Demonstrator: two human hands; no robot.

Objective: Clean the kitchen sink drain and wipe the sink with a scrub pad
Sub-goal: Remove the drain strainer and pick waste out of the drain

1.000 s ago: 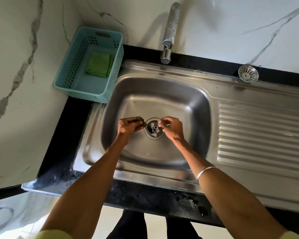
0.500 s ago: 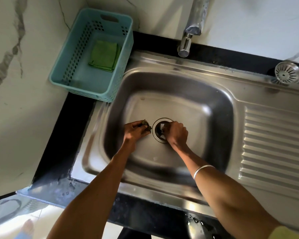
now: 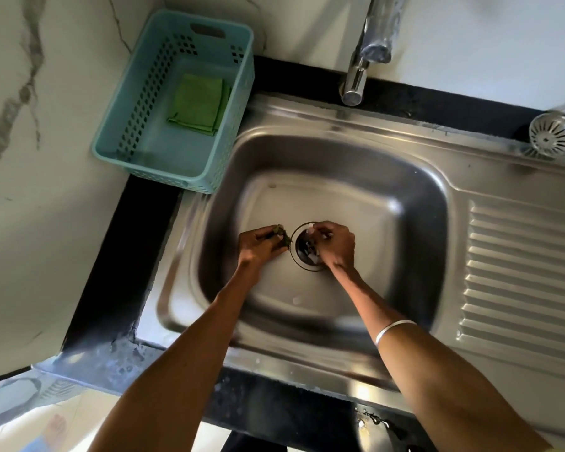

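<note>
The steel sink [image 3: 340,190] has its round drain [image 3: 302,249] in the middle of the basin. My left hand [image 3: 258,244] rests just left of the drain and holds a small clump of dark green debris [image 3: 282,234]. My right hand [image 3: 335,244] is over the right side of the drain, its fingers curled down into the opening on bits of debris. A green scrub pad [image 3: 198,102] lies inside the teal basket [image 3: 137,125] at the back left.
The tap [image 3: 364,60] hangs over the back rim. A round metal strainer [image 3: 555,135] sits on the black counter at the back right. A ribbed drainboard [image 3: 522,272] extends to the right. The marble wall lies to the left.
The view has shifted closer and leftward over the sink. My right hand's fingers have dipped further into the drain. My left hand stays beside it with the debris.
</note>
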